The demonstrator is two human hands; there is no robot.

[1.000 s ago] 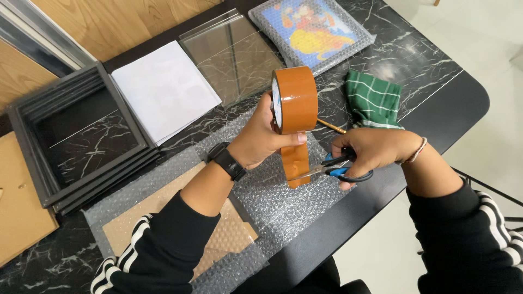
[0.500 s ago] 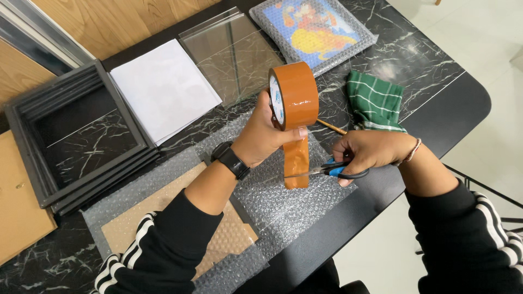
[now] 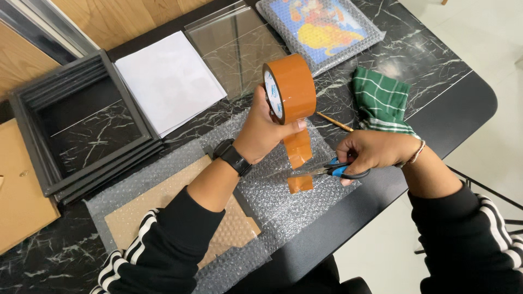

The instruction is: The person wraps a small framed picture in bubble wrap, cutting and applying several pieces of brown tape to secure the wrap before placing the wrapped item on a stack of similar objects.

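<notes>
The left hand (image 3: 261, 133) is raised above the worktop (image 3: 436, 103), its grip closed around a roll of brown packing tape (image 3: 290, 88), thumb pressed against the roll's lower edge. A short strip of tape (image 3: 298, 148) hangs down from the roll. The right hand (image 3: 373, 151) has its grip closed on a pair of scissors (image 3: 332, 170) with blue handles, fingers through the loops; the blades point left and meet the tape below the hanging strip. Under the blades sits a separate brown tape piece (image 3: 300, 183); whether it is fully parted from the strip cannot be told. Beneath both hands lies a sheet of bubble wrap (image 3: 283, 207), spread over the dark marbled worktop and covering a brown cardboard backing (image 3: 163, 209). A black wristwatch (image 3: 232, 157) is on the left wrist. Behind the right hand lies a folded green checked cloth (image 3: 380, 100), with a thin wooden stick (image 3: 333, 122) just beside it. At the far edge rests a colourful picture wrapped in bubble wrap (image 3: 318, 27). Left of it lie a clear glass pane (image 3: 234, 46) and a stack of white paper (image 3: 166, 79). Further left is a stack of black frames (image 3: 81, 125), and a tan board (image 3: 19, 190) sits at the left edge.
</notes>
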